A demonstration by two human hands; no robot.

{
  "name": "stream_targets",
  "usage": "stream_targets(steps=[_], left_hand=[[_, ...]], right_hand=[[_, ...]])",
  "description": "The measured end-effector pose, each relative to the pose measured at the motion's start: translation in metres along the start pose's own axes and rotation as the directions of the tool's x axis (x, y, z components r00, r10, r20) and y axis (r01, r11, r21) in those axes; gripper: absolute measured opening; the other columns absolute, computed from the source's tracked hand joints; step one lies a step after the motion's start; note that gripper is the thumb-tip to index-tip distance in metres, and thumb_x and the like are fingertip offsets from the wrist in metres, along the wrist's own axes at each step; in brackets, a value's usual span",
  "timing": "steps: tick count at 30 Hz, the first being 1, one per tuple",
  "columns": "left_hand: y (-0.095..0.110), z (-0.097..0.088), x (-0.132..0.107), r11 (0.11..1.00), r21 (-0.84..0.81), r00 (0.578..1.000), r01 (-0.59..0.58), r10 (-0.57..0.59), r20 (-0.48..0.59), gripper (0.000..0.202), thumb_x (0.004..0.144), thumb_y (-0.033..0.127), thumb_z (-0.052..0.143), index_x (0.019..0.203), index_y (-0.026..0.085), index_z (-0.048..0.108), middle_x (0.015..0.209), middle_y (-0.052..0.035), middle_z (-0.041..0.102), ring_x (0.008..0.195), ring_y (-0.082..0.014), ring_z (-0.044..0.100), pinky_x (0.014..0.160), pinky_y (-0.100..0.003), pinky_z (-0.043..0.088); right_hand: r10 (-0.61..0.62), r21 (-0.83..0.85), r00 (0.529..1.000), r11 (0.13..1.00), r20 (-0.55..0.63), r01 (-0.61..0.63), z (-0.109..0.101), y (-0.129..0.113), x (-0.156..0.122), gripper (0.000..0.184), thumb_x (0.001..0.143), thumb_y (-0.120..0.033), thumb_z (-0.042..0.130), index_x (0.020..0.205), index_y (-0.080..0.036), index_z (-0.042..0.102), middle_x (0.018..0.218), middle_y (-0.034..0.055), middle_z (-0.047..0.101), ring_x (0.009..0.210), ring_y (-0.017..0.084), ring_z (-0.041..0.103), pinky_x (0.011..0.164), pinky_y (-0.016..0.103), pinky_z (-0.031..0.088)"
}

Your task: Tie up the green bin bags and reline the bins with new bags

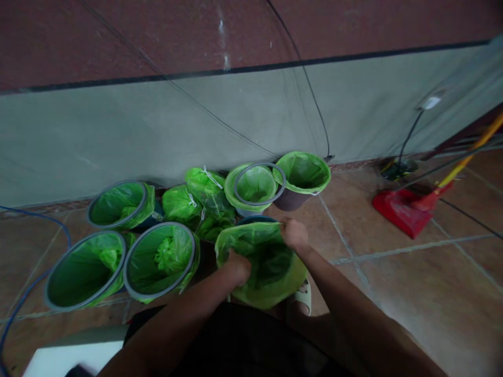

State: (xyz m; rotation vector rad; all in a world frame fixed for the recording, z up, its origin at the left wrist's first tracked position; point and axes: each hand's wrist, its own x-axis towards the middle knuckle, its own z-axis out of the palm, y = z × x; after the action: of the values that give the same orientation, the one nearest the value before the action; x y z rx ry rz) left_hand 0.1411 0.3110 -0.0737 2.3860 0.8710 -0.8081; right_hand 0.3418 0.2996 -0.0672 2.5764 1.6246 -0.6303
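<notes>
A small bin [257,220] stands on the tiled floor in front of me, with a green plastic bag [267,272] pulled over its mouth. My left hand [238,267] is closed on the bag's near left rim. My right hand [294,234] pinches the bag's far right rim. The bag hangs open between the two hands, and most of the bin is hidden under it.
Several other bins lined with green bags [159,260] stand to the left and behind, along the grey wall [118,131]. Tied green bags [196,201] lie among them. A red dustpan [408,209] with a yellow handle lies at right. Cables [314,99] run down the wall.
</notes>
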Motion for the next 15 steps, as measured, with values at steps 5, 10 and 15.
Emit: stream_targets(steps=[5,10,15], left_hand=[[-0.021,-0.026,-0.004,0.997,0.049,0.997,0.063,-0.065,0.032,0.023,0.042,0.002,0.080,0.048,0.013,0.061,0.070,-0.0140,0.070,0.084,-0.0416,0.068,0.079,-0.056,0.051],[-0.024,-0.051,-0.002,0.999,-0.030,0.978,0.024,-0.030,-0.207,0.021,0.077,0.032,0.063,0.089,0.017,0.073,0.097,-0.0124,0.072,0.095,-0.0305,0.067,0.082,-0.040,0.053],[-0.022,-0.055,0.015,0.996,-0.084,0.860,-0.040,-0.009,-0.510,0.033,0.091,0.031,0.046,0.114,0.017,0.066,0.115,-0.0101,0.068,0.110,-0.0228,0.062,0.099,-0.034,0.046]], right_hand=[[0.170,0.065,0.985,0.984,-0.035,-0.167,-0.012,0.010,0.003,0.036,0.092,-0.028,0.042,0.117,-0.019,0.067,0.108,0.0147,0.070,0.103,0.025,0.067,0.085,0.030,0.049],[0.136,0.089,0.989,0.986,0.057,-0.141,0.005,0.003,-0.005,0.039,0.088,-0.028,0.050,0.124,-0.016,0.060,0.113,0.0158,0.069,0.107,0.026,0.065,0.086,0.032,0.049],[0.110,0.082,0.988,0.989,0.109,-0.119,0.006,-0.001,-0.004,0.032,0.086,-0.022,0.050,0.113,-0.016,0.066,0.110,0.0156,0.071,0.106,0.025,0.066,0.085,0.029,0.048]])
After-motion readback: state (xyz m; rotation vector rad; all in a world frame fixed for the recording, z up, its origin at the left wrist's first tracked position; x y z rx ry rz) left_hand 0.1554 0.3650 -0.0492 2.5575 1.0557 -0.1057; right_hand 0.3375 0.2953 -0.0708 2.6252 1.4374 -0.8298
